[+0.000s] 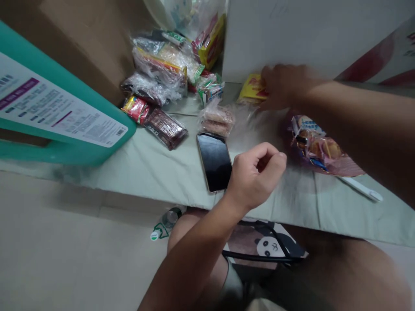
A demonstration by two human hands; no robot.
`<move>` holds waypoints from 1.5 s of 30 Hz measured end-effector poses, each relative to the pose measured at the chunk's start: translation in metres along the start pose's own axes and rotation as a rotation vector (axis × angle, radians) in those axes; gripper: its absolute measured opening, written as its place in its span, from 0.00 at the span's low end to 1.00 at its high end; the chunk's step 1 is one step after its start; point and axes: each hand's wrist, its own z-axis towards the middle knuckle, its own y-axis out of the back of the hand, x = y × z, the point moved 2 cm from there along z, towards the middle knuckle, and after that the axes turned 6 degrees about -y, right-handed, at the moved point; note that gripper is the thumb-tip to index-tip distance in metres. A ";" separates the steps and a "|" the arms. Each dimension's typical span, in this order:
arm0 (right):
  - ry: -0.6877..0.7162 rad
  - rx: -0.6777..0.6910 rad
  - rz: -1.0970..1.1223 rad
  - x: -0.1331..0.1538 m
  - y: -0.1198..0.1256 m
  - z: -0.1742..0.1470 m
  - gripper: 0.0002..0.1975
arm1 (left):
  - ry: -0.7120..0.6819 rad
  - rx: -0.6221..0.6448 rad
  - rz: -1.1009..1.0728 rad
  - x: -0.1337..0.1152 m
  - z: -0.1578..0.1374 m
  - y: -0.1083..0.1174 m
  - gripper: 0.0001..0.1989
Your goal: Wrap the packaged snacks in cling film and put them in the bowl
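My left hand (256, 175) is curled into a loose fist above the cloth-covered surface, with nothing seen in it. Just left of it, partly behind the wrist, lies a smartphone (214, 162) with a dark screen. Farther back, my right hand (283, 86) is at the right edge of a yellow snack packet (253, 87); motion smears its fingers, so a grip on the packet cannot be made out. Under my right forearm is a pink see-through plate (348, 166) with wrapped snacks (319, 142), partly hidden. A clear packet of round biscuits (216, 119) lies beyond the phone.
Wrapped snacks (165, 65) are heaped at the back left, with a dark brown packet (167, 128) in front. A teal jug (106, 157) stands left, a white box (275, 34) behind. A white strip-like object (361, 188) lies right; a plastic bottle (170, 217) is on the floor.
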 end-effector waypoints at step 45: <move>-0.191 -0.012 0.219 -0.066 0.026 -0.285 0.12 | 0.075 -0.214 -0.092 0.049 -0.004 -0.008 0.16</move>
